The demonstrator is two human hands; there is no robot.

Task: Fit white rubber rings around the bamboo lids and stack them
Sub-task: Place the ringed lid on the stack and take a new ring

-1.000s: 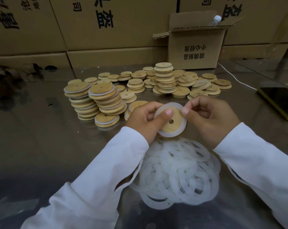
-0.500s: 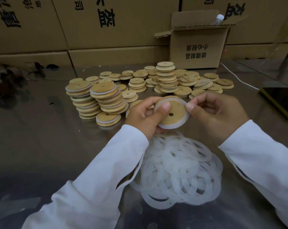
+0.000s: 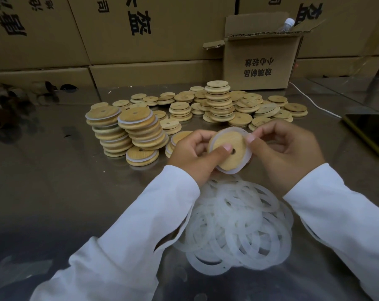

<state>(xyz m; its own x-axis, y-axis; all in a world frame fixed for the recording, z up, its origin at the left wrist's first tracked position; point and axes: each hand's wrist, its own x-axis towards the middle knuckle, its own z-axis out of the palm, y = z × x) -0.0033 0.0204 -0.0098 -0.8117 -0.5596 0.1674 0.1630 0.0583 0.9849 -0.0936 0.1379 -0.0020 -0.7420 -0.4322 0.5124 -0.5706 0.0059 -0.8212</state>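
Two ringed stacks (image 3: 138, 127), loose rings (image 3: 238, 224), phone (image 3: 371, 131)

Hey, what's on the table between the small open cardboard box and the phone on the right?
Only a thin white cable, running from the box corner toward the phone, as the head view shows.

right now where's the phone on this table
In the head view the phone lies at the right edge of the table, right of the right hand, with the white cable running toward it from beside the open cardboard box.
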